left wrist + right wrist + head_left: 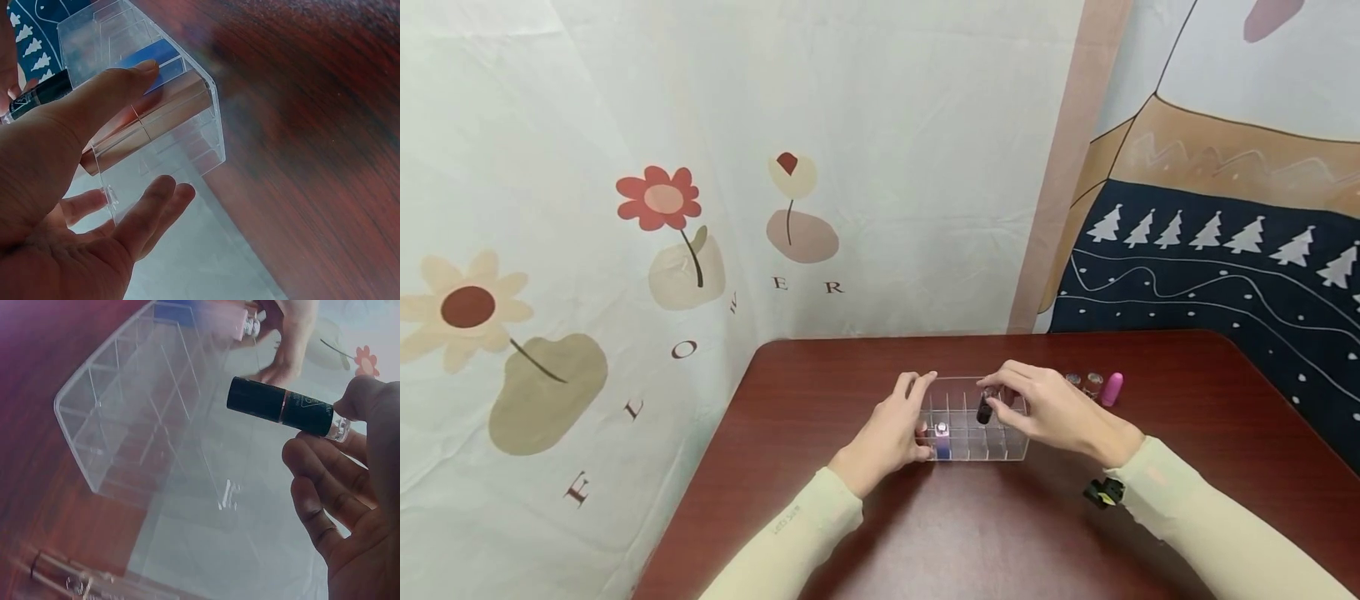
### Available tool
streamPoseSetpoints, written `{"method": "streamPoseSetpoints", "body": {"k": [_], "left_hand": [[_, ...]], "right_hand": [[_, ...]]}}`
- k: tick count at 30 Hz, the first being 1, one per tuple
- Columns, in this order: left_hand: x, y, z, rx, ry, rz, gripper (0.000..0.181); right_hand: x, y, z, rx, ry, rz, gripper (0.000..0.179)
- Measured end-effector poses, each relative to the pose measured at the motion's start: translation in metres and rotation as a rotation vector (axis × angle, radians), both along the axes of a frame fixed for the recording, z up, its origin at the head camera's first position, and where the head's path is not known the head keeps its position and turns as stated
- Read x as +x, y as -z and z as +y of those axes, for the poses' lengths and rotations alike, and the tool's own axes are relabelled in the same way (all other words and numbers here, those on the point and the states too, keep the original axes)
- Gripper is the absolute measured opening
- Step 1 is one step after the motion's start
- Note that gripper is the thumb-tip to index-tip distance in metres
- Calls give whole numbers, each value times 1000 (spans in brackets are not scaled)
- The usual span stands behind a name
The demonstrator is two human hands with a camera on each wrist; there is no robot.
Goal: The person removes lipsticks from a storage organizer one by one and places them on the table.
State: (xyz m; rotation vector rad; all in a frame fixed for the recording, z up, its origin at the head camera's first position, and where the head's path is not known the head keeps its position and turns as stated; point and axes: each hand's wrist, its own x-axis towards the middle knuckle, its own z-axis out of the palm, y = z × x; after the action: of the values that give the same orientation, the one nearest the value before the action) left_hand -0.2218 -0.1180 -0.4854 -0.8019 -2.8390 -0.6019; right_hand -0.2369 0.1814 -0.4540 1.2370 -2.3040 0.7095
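Observation:
A clear plastic organizer (pixel 996 450) with a grid of compartments stands on the table. My left hand (pixel 883 429) holds its left end, thumb on one side and fingers on the other. Inside, at that end, are a blue-and-pink tube (pixel 942 443) with a silvery top and a rose-gold tube (pixel 178 111), partly hidden by the thumb in the left wrist view. My right hand (pixel 1060 412) pinches a black lipstick tube (pixel 278 405) by its clear end. In the head view, the lipstick is over the organizer's middle compartments, tilted, with its black end downward.
To the right of the organizer, partly behind my right hand, are a bright pink tube (pixel 1112 389) and clear-ended tubes (pixel 1093 383). A black device (pixel 1103 492) sits at my right wrist. Printed curtains hang behind the dark red wooden table (pixel 820 375).

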Motion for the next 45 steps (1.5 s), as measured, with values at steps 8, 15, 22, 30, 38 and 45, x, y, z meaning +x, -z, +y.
{"method": "streamPoseSetpoints", "body": {"k": [8, 15, 22, 30, 38, 45], "left_hand": [[1, 3, 2, 5, -1, -8, 124], [2, 3, 3, -5, -4, -7, 124], [3, 2, 2, 2, -5, -8, 124], [2, 0, 1, 0, -8, -10, 123], [1, -2, 1, 9, 0, -25, 122], [1, -4, 1, 7, 8, -17, 123]], "right_hand": [[-5, -5, 20, -65, 0, 70, 43], [-6, -12, 42, -74, 63, 83, 46], [-7, -17, 68, -84, 127, 118, 51], [-9, -17, 87, -93, 186, 135, 53], [-11, -16, 101, -91, 226, 152, 48], [-13, -10, 112, -93, 261, 155, 49]]}}
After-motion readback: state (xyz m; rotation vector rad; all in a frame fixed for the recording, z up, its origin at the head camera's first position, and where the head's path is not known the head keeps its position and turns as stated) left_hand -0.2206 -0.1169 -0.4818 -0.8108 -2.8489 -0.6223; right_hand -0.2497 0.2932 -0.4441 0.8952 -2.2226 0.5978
